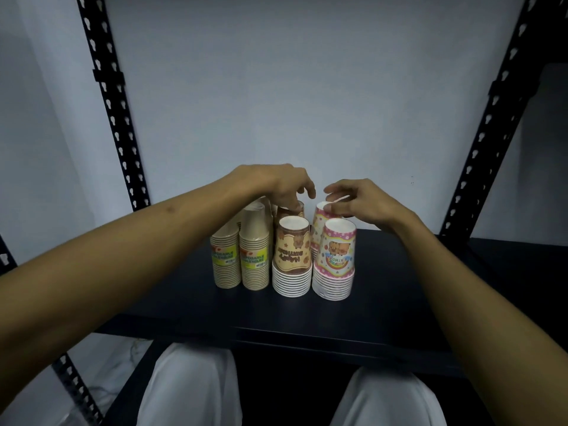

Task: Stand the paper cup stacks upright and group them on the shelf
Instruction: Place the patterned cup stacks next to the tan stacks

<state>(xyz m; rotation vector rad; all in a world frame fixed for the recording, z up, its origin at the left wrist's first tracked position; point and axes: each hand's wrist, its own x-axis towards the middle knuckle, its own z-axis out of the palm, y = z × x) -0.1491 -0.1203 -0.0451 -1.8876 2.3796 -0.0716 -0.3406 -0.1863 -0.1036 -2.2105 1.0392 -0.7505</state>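
Observation:
Several paper cup stacks stand upright, mouths down, in a tight group on the dark shelf. Two beige stacks with yellow labels are on the left. A brown "Happy Birthday" stack and a pink one stand in front. Behind them are a second brown stack and a second pink stack, mostly hidden. My left hand curls its fingertips over the top of the rear brown stack. My right hand pinches the top of the rear pink stack.
Black perforated shelf uprights rise at left and right against a pale wall. The shelf's front edge runs just above my knees in white trousers. Bare shelf lies in front of and right of the cups.

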